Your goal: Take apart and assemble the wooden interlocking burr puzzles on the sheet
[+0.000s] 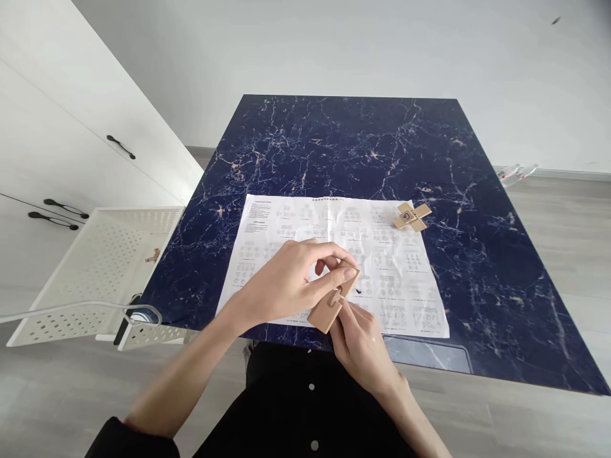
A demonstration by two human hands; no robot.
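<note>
Leftmost, white cabinet doors (71, 146) with dark handles run along the wall, and a white perforated basket (102, 267) stands just beside the counter's left edge; a small wooden piece (153, 256) lies inside it near the right wall. A bent wire handle (95, 308) crosses the basket's front.

Next comes the counter (334, 146), dark blue with pale marble veins. A white instruction sheet (391, 280) printed with small diagrams lies flat on its near half, reaching almost to the near edge.

Over the sheet's lower middle, the left hand (286, 283) comes in from the lower left, its grip clenched on the upper end of a flat notched wooden puzzle piece (329, 310), thumb and forefinger pinching it from above. The piece is tilted, its lower end pointing toward the person, and it is held just above the paper's near edge rather than lying on it. The right hand (360, 343) rises from below and grasps the same piece from underneath, fingers touching its right side; the two hands meet at the piece. How many parts are being held together there cannot be told.

Further right, near the sheet's top right corner, a small assembled wooden cross (412, 217) rests partly on the paper, well apart from both hands.
</note>
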